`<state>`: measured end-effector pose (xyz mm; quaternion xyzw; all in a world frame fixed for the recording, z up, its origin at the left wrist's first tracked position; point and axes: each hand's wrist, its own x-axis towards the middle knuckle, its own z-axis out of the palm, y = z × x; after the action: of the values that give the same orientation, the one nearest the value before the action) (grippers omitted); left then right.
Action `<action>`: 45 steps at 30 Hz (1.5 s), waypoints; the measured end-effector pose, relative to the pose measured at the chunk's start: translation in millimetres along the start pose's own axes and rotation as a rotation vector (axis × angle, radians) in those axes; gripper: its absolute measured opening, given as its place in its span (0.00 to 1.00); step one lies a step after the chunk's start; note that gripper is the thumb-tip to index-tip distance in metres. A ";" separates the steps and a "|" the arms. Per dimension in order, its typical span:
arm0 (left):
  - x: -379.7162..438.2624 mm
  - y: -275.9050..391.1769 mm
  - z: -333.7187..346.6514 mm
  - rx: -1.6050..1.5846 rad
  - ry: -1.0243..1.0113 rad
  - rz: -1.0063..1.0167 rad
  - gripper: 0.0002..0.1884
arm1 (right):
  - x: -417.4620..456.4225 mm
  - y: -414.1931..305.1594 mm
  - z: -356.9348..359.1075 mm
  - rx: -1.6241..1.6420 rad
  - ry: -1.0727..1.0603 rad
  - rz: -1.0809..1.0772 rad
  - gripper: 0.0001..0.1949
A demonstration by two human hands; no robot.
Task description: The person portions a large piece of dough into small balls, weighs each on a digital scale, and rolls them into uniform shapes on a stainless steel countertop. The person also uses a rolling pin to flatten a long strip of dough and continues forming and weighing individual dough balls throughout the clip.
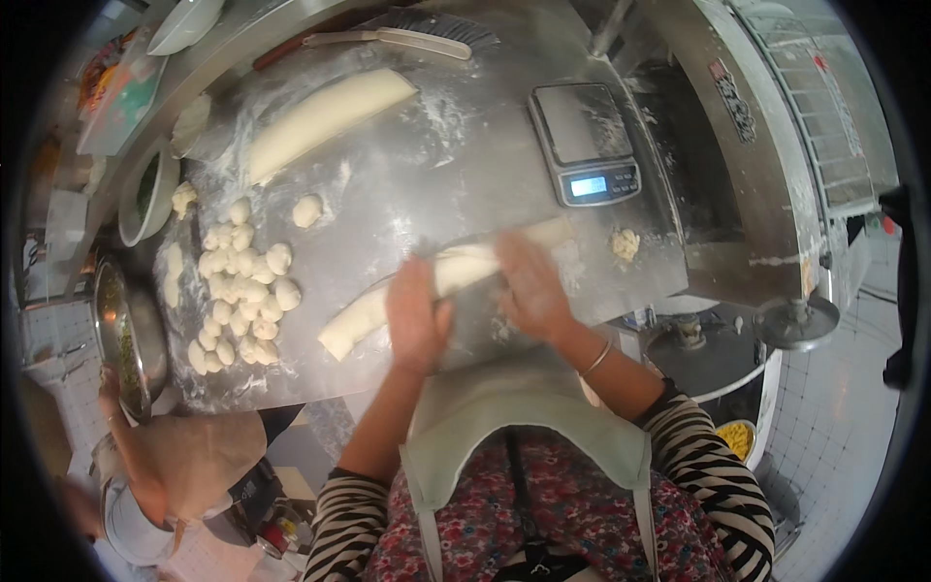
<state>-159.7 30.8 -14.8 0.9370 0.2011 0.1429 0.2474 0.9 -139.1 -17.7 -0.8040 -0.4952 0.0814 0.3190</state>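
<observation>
A long roll of pale dough [465,269] lies slantwise on the floured steel worktop [407,196] before me. My left hand [418,313] rests on its left half, fingers stretched out over the dough. Further right, my right hand [531,284] lies flat against the same roll, slightly blurred, with a bangle on its wrist. Neither hand closes around the dough. Beyond them lies a thicker slab of dough [331,124]. To the left is a cluster of small dough pieces [244,284], with a single dough ball [308,210] apart from it.
A digital scale [585,145] with a lit display stands at the back right, a dough scrap [625,245] near it. A bench brush [425,42] lies at the far edge. At left are a white bowl [149,193] and a steel bowl [149,349] touched by another person's hand [109,393].
</observation>
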 end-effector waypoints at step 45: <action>76.6 -163.0 -100.2 0.118 0.044 -0.162 0.16 | 191.0 -5.6 40.6 -0.142 0.004 -0.056 0.19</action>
<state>-179.1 235.6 -3.0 0.9273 0.2895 0.1307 0.1980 73.4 42.2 -10.9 -0.8105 -0.5215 0.0355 0.2643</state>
